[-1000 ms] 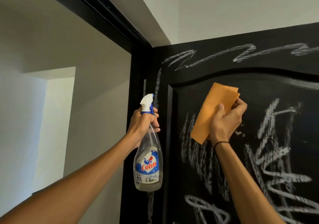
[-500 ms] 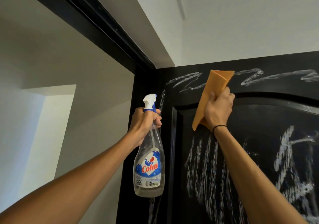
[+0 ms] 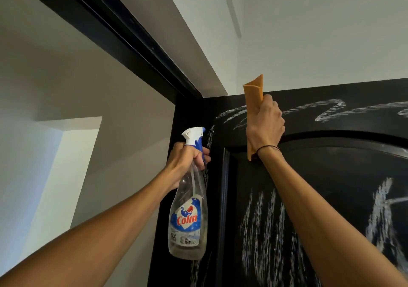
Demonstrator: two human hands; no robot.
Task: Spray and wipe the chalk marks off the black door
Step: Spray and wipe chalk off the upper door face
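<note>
A person's right hand [image 3: 263, 124] presses a folded orange cloth [image 3: 254, 87] against chalk marks [image 3: 329, 111] along the top of the black door [image 3: 331, 165], while the left hand [image 3: 187, 160] grips a spray bottle [image 3: 187, 220] beside it; firm, overlapping strokes would probably clean best.

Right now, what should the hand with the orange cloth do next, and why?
Probably drag the orange cloth sideways along the chalk zigzag. The right hand presses it at the black door's top rail, and white chalk runs off to the right, unwiped.
</note>
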